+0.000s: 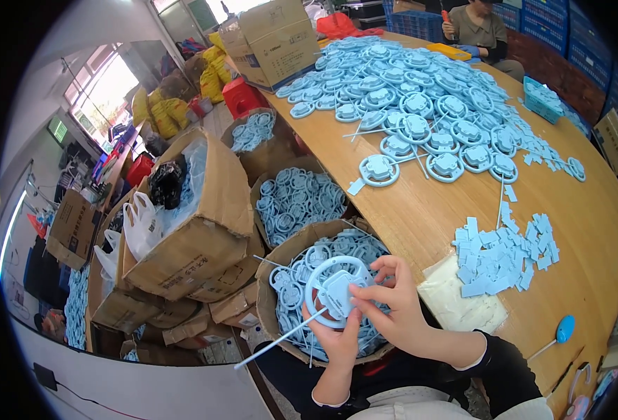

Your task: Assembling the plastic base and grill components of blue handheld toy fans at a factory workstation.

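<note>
Over an open carton of similar parts, my left hand (338,341) grips a light blue plastic wheel-shaped part (335,294) by its lower rim. The part has a round ring, a raised block in its middle and a long thin rod (275,341) pointing down to the left. My right hand (396,304) is closed at the right side of the same part, its fingertips pressed at the middle block and other fingers curled. Whether a small piece sits under those fingertips is hidden. Just below the held part is the carton (269,308) of blue wheels.
A big pile of blue wheels (417,105) covers the far table (400,210). Small flat blue pieces (498,255) lie beside a white packet (456,297) on the right. A blue round-headed stick (565,329) lies near. Cartons (197,245) crowd the left. A co-worker (487,35) sits far right.
</note>
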Demonstrator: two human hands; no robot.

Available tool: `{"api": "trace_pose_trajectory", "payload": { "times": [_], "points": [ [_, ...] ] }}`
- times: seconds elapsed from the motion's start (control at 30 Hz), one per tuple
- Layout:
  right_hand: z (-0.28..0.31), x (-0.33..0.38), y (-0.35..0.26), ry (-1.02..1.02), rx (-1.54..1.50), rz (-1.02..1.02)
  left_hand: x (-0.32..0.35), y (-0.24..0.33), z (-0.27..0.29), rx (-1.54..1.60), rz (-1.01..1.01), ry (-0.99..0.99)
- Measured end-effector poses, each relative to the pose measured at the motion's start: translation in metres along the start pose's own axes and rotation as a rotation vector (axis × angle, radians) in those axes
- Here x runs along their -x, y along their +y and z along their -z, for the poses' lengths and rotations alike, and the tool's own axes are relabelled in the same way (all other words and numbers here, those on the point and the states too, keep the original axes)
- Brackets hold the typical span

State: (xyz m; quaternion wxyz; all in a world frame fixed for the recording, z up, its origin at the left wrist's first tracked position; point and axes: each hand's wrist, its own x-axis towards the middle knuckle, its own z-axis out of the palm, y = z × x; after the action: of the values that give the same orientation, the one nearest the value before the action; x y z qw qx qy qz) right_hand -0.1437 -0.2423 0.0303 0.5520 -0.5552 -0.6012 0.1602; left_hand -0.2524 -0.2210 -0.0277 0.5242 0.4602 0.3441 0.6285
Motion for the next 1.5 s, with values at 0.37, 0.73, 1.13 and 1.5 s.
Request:
{"api": "trace_pose_trajectory", "payload": {
  "times": [0.37,0.73,1.13,1.5],
  "points": [
    [0.032,-0.019,0.043,-0.505,-0.250,-0.423,-0.009,-0.008,0.009,0.244,0.318,-0.241],
    [0.102,-0.015,0.071,-0.130,-0.760,-0.981,0.002,-0.038,0.035,0.164,0.655,-0.756],
    [0.211,-0.194,0.156,0.584,-0.107,-0.610,-0.003,-0.133,0.132,-0.211,0.871,-0.306],
    [0.177,-0.013,0.185,-0.181,0.695,-0.596,-0.001,-0.283,0.204,-1.695,0.378,-0.869]
  ]
}}
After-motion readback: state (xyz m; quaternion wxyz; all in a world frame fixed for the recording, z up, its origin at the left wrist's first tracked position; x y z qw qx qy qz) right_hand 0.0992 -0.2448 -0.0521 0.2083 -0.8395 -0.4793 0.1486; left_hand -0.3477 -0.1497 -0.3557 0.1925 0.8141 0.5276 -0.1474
